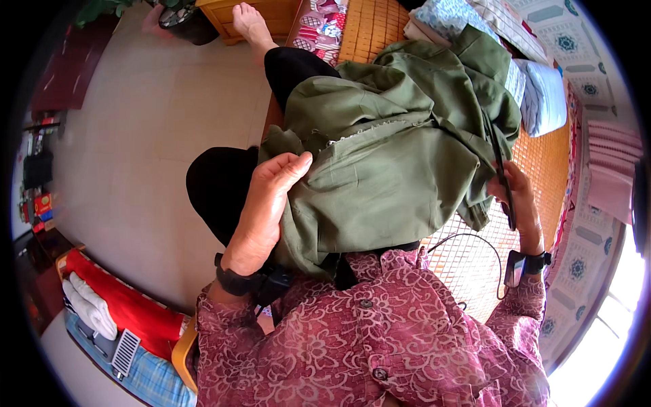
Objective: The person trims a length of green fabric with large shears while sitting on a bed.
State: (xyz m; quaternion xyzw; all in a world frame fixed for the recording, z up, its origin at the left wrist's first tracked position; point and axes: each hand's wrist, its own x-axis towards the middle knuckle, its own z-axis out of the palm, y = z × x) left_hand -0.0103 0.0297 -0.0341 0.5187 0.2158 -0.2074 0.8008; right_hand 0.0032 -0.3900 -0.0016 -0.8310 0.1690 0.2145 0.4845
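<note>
A large piece of olive-green cloth [380, 197], apparently a garment, lies over my lap and the mat to the right. A rough, frayed seam with pale threads runs across its middle. My left hand [274, 183] pinches the cloth at its left side, beside the left end of that seam, thumb on top. At the cloth's right edge, my right hand [519, 193] is closed round a long, thin black tool [500, 159] that looks like scissors. The tool's upper part lies against the green folds. Some of my right fingers are hidden behind it.
I sit on a woven mat [553, 156]. Folded bedding [542, 98] is stacked at the far right, near a patterned wall. A black cable [498, 254] loops by my right wrist. My bare foot [251, 24] is near a wooden cabinet. A chair with red cloth [129, 305] stands lower left.
</note>
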